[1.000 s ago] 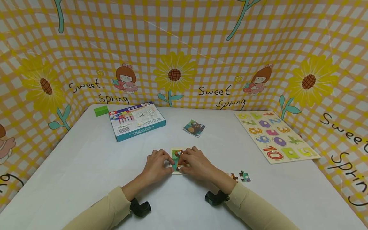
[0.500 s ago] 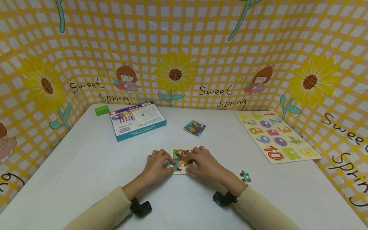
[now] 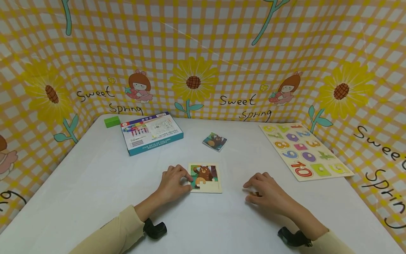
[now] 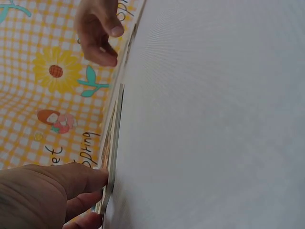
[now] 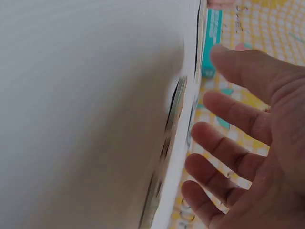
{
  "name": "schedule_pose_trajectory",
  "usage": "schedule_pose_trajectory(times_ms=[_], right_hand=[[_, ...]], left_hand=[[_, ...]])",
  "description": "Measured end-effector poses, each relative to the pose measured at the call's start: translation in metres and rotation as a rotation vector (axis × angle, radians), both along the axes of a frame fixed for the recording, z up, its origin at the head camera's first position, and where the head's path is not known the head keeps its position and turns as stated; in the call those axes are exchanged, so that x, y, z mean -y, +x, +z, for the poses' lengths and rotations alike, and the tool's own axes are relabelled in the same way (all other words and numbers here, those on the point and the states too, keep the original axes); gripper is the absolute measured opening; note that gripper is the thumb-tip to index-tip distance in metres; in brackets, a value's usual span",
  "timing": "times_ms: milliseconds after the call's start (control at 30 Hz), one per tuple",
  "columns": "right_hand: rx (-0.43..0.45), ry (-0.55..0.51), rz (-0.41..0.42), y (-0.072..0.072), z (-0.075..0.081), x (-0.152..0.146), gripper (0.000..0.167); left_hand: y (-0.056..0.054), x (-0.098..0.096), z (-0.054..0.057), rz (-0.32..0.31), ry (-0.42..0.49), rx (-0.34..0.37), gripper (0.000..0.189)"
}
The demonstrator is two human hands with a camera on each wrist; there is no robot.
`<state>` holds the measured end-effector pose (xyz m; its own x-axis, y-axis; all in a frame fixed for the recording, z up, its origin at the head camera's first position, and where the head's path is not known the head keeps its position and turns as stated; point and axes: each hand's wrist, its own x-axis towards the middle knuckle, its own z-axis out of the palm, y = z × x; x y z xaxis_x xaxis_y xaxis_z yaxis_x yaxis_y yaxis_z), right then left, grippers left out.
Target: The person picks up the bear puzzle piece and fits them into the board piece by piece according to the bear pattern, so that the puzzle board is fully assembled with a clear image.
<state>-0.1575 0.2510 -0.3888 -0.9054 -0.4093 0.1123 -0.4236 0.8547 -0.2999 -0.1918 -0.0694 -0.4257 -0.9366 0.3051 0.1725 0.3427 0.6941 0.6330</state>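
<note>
A small wooden bear puzzle board (image 3: 210, 189) lies on the white table, its lower right part bare of pieces. My left hand (image 3: 172, 181) holds the board's left edge with curled fingers; in the left wrist view the thumb and fingers touch the board's rim (image 4: 117, 119). To the right of the board, my right hand (image 3: 268, 192) hovers low with its fingers spread and bent a little. A brown jigsaw piece (image 3: 256, 194) shows between its thumb and forefinger, apparently on the table; the right wrist view shows loose pieces (image 5: 176, 102) edge-on beside the fingers. The hand hides the others.
Behind the board lies a square bear picture card (image 3: 214, 141). A flat boxed set (image 3: 153, 135) and a green block (image 3: 112, 122) stand at the back left. A wooden number board (image 3: 304, 151) lies at the right. Patterned cloth (image 3: 203, 53) walls the back and sides.
My right hand has left the puzzle board and moved right, over the loose jigsaw pieces. More of the bear picture is now uncovered. The left hand has stayed at the board's edge.
</note>
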Motion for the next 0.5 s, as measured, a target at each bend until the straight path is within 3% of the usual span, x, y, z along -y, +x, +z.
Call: schedule_pose_trajectory(times_ms=[133,500], right_hand=[[-0.023,-0.023,-0.017,0.007,-0.004,-0.020,0.026],[0.059,-0.023,-0.090,0.009,-0.009,-0.037,0.027]], left_hand=[[0.000,0.000,-0.001,0.002,0.000,-0.003,0.011],[0.000,0.000,-0.001,-0.004,0.003,-0.005,0.011]])
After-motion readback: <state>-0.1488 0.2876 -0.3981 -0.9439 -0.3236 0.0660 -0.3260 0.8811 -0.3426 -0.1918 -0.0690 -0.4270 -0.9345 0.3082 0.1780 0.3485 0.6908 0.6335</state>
